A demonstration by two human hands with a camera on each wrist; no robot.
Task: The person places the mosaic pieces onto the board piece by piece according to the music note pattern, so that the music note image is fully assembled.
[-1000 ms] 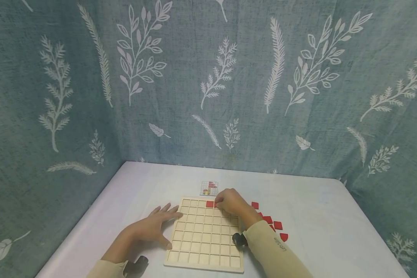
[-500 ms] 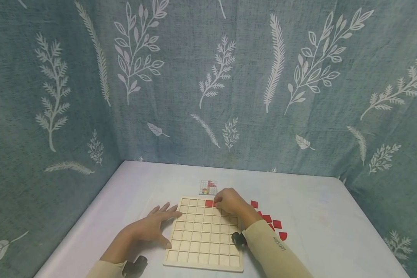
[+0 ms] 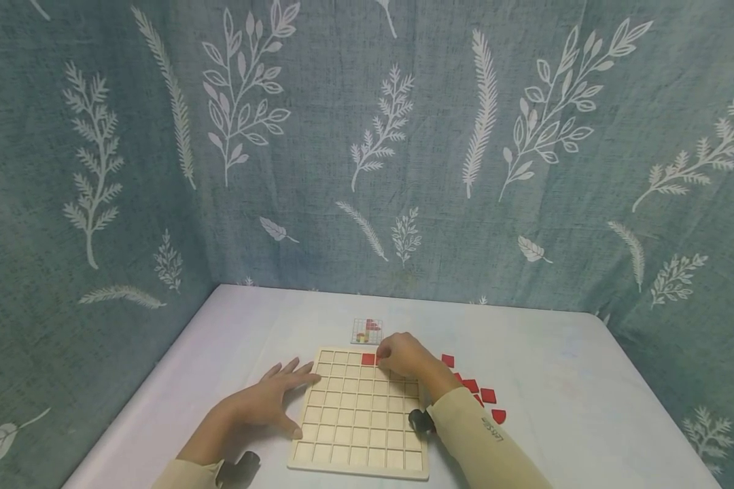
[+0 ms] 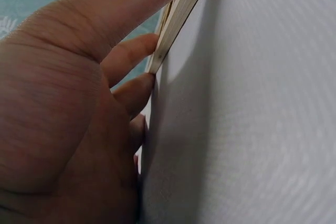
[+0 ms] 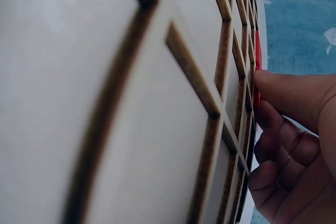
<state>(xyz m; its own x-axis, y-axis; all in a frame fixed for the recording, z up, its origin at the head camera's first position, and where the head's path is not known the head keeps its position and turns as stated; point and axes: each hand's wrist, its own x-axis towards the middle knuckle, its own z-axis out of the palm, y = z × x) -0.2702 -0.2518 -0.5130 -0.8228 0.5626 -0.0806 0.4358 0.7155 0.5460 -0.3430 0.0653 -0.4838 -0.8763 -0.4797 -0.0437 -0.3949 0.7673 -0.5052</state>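
Here, a person's right hand (image 3: 406, 356), fingers curled in, pinches a red tile (image 5: 256, 98) at the far row of a pale gridded board (image 3: 361, 415), just right of a red square (image 3: 368, 359) in its cell, while the left hand (image 3: 266, 402), fingers spread, touches the board's left edge.

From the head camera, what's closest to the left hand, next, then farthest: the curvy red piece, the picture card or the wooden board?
1. Wooden board: touching the left hand, on its right.
2. Picture card: beyond the board's far edge.
3. Curvy red piece: past the board's right side.
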